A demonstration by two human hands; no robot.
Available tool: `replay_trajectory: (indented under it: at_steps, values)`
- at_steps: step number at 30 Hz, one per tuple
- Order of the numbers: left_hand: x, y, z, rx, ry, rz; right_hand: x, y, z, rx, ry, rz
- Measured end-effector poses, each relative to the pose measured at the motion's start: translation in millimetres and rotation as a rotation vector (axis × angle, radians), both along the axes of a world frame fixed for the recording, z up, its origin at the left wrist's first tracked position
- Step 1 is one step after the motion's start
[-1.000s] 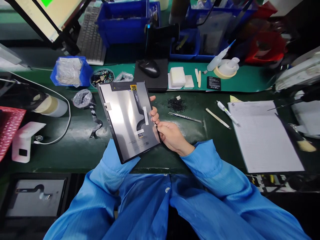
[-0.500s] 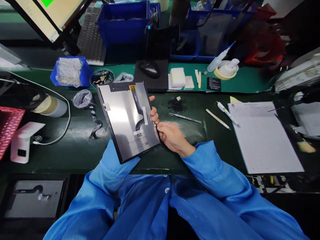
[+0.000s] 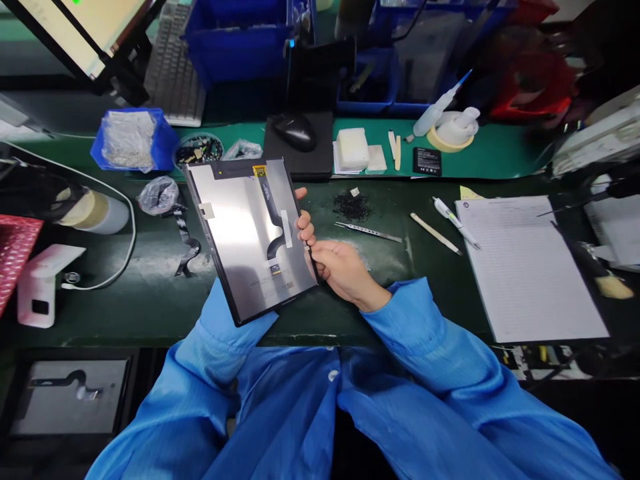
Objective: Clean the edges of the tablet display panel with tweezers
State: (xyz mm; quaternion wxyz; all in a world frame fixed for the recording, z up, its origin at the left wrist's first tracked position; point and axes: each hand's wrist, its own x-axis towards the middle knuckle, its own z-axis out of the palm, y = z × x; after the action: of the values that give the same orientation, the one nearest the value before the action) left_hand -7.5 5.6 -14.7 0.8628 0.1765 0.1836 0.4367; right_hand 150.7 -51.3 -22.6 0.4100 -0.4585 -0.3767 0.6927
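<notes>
A tablet screen panel (image 3: 235, 233) is held tilted above the bench, its silvery back facing up, with a black flex cable (image 3: 273, 213) and pale tape on it. My left hand (image 3: 306, 228) supports it from underneath; only its fingertips show, curled round the right edge. At that same edge, just below those fingertips, my right hand (image 3: 345, 270) is closed with thumb and index finger pinched. Whether the pinch holds the edge itself or a small bit of tape there is too small to tell. Tweezers (image 3: 369, 231) lie beyond my right hand, near a heap of black scraps (image 3: 351, 205).
To the right lie a wooden stick (image 3: 436, 234), a pen (image 3: 456, 223) and a paper pad (image 3: 530, 273). A loose flex cable (image 3: 186, 243) and a white charging cable (image 3: 131, 243) are at the left. Behind stand blue bins (image 3: 240, 43) and a mouse (image 3: 295, 132).
The view has shifted slightly, so the bench things sit a little further left and up. Both hands keep their hold at the panel's right edge, with little other visible movement.
</notes>
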Motion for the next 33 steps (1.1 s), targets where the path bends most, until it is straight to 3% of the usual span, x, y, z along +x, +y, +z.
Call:
replay_trajectory:
  at_steps: [3, 7, 10, 13, 16, 20, 24, 29, 33]
  values:
    - [-4.2, 3.1, 6.6, -0.049, 0.01, 0.001, 18.1, 7.2, 5.2, 0.185, -0.221, 0.004]
    - [-13.4, 6.8, 13.4, -0.07, -0.029, 0.039, 59.4, 21.6, 5.6, 0.491, -0.825, -0.219]
    - [-20.7, 8.4, 11.6, -0.043, -0.075, -0.012, 84.8, 30.4, -1.4, 0.575, -1.176, -0.133]
    - [-24.9, 9.4, 6.9, -0.01, -0.123, -0.056, 93.2, 33.2, -7.7, 0.57, -1.361, -0.004]
    - [-24.5, 10.9, 2.7, 0.002, -0.132, -0.078, 87.4, 30.5, -6.7, 0.621, -1.341, 0.008]
    - [-22.6, 14.4, -3.6, -0.034, -0.084, -0.115, 70.7, 19.4, 0.7, 0.748, -0.988, -0.068]
    - [-24.4, 16.3, -9.3, -0.034, -0.078, -0.125, 55.7, 6.1, 3.1, 0.773, -0.768, -0.018]
    - [-23.7, 15.4, -9.0, -0.07, -0.029, -0.118, 49.3, 3.0, 4.0, 0.86, -0.737, 0.147]
    - [-19.4, 14.4, -10.3, -0.142, 0.032, -0.076, 49.2, 5.6, 6.9, 0.974, -0.755, 0.148]
